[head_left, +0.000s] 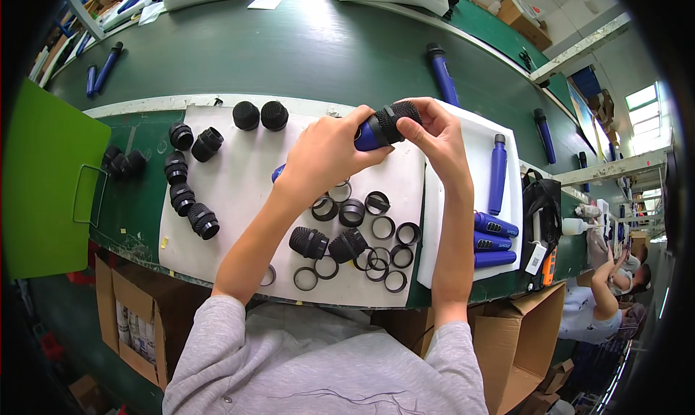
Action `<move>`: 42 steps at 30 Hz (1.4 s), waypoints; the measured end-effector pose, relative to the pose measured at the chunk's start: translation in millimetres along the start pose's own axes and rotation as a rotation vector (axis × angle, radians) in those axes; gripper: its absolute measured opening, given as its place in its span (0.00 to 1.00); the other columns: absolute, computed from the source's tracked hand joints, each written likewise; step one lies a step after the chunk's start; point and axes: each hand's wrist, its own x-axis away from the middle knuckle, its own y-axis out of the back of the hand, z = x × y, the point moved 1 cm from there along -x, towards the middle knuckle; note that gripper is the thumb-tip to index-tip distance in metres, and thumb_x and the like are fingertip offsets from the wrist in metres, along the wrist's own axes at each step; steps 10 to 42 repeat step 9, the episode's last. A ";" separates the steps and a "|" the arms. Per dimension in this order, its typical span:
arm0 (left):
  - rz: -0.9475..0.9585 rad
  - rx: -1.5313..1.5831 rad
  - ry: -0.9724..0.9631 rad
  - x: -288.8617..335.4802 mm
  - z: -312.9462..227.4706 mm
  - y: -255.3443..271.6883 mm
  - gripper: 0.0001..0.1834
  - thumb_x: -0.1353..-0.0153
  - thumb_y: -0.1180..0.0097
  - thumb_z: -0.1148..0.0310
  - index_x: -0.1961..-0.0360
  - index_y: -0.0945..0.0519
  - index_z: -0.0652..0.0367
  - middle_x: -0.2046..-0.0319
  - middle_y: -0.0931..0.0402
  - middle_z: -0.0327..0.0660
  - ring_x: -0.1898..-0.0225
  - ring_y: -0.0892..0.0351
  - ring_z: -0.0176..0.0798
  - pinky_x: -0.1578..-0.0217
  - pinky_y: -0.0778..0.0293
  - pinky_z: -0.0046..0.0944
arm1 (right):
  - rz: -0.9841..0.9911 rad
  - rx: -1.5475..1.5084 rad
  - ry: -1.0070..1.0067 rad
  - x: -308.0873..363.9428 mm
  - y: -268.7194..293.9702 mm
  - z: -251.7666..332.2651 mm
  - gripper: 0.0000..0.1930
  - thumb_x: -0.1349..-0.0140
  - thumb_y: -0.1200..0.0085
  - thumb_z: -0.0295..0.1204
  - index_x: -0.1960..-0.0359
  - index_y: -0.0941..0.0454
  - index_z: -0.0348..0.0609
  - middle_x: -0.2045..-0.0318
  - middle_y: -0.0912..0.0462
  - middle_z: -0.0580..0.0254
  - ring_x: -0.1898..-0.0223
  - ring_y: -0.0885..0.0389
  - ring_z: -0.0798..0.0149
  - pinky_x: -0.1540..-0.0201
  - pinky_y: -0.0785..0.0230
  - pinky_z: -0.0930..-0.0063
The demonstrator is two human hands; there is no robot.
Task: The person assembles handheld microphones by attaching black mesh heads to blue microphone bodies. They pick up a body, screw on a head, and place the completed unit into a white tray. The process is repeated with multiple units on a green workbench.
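Observation:
A blue handheld microphone (371,135) is tilted between my hands above the white work sheet (232,169). My left hand (326,151) is closed round its blue body, part of which the palm hides; the lower end shows beyond my wrist. My right hand (439,136) grips the black mesh grille (399,115) at the upper end between thumb and fingers. Below my hands lie several black rings (383,227) and two loose black grille heads (309,243). More grille heads (182,198) stand in a row at the left, and two round ones (274,115) sit at the sheet's far edge.
To the right, a white foam tray (463,191) holds several blue microphone bodies (497,172). Beyond the bench runs a green conveyor (326,46) with microphones on it. A green bin (51,176) stands left; cardboard boxes (507,350) are below the bench edge. Another person (594,306) sits far right.

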 end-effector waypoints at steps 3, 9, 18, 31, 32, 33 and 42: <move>0.142 0.278 -0.002 -1.7 1.5 3.5 0.26 0.45 0.33 0.52 0.52 0.21 0.59 0.78 0.20 0.42 0.80 0.20 0.39 0.76 0.25 0.38 | 0.045 -0.237 0.158 -2.1 -10.4 2.7 0.34 0.42 0.33 0.50 0.43 0.26 0.36 0.57 0.16 0.51 0.52 0.17 0.59 0.43 0.26 0.64; 0.610 0.863 0.268 3.6 -18.2 3.5 0.20 0.44 0.33 0.59 0.65 0.24 0.64 0.82 0.25 0.36 0.87 0.29 0.29 0.85 0.33 0.30 | 0.243 -0.576 0.244 -0.1 -22.6 2.3 0.40 0.44 0.35 0.50 0.38 0.32 0.31 0.55 0.17 0.46 0.46 0.18 0.45 0.38 0.29 0.51; 0.610 0.863 0.268 3.6 -18.2 3.5 0.20 0.44 0.33 0.59 0.65 0.24 0.64 0.82 0.25 0.36 0.87 0.29 0.29 0.85 0.33 0.30 | 0.243 -0.576 0.244 -0.1 -22.6 2.3 0.40 0.44 0.35 0.50 0.38 0.32 0.31 0.55 0.17 0.46 0.46 0.18 0.45 0.38 0.29 0.51; 0.610 0.863 0.268 3.6 -18.2 3.5 0.20 0.44 0.33 0.59 0.65 0.24 0.64 0.82 0.25 0.36 0.87 0.29 0.29 0.85 0.33 0.30 | 0.243 -0.576 0.244 -0.1 -22.6 2.3 0.40 0.44 0.35 0.50 0.38 0.32 0.31 0.55 0.17 0.46 0.46 0.18 0.45 0.38 0.29 0.51; 0.610 0.863 0.268 3.6 -18.2 3.5 0.20 0.44 0.33 0.59 0.65 0.24 0.64 0.82 0.25 0.36 0.87 0.29 0.29 0.85 0.33 0.30 | 0.243 -0.576 0.244 -0.1 -22.6 2.3 0.40 0.44 0.35 0.50 0.38 0.32 0.31 0.55 0.17 0.46 0.46 0.18 0.45 0.38 0.29 0.51; 0.610 0.863 0.268 3.6 -18.2 3.5 0.20 0.44 0.33 0.59 0.65 0.24 0.64 0.82 0.25 0.36 0.87 0.29 0.29 0.85 0.33 0.30 | 0.243 -0.576 0.244 -0.1 -22.6 2.3 0.40 0.44 0.35 0.50 0.38 0.32 0.31 0.55 0.17 0.46 0.46 0.18 0.45 0.38 0.29 0.51; 0.610 0.863 0.268 3.6 -18.2 3.5 0.20 0.44 0.33 0.59 0.65 0.24 0.64 0.82 0.25 0.36 0.87 0.29 0.29 0.85 0.33 0.30 | 0.243 -0.576 0.244 -0.1 -22.6 2.3 0.40 0.44 0.35 0.50 0.38 0.32 0.31 0.55 0.17 0.46 0.46 0.18 0.45 0.38 0.29 0.51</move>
